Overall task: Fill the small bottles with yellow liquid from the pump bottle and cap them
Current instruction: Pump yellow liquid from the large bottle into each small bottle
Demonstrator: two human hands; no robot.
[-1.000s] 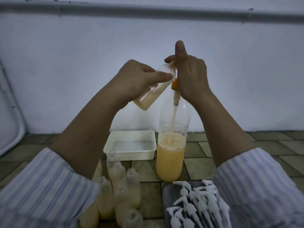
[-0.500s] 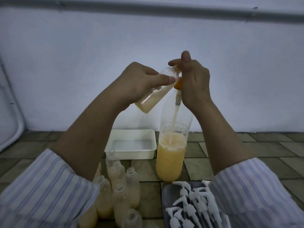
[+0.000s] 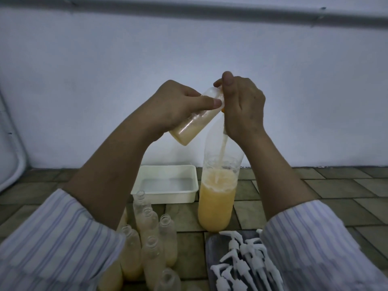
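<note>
Two hands: left (image 3: pixel 176 108) gripping tilted clear small bottle (image 3: pixel 195 120), right (image 3: pixel 243 108) clenched atop translucent pump bottle (image 3: pixel 218 185).

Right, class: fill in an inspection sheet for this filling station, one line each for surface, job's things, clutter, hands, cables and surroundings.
Surface: tiled floor.
Job's things: pump bottle upright, partly full of yellow liquid; small bottle tilted, mouth at the pump, part filled; open bottles standing uncapped; white pump caps heaped on a dark tray.
Clutter: white tub behind the bottles.
Hands: left hand holds the small bottle; right hand grips the pump top.
Cables: nothing seen.
Surroundings: pale wall, pipe along the top.
</note>
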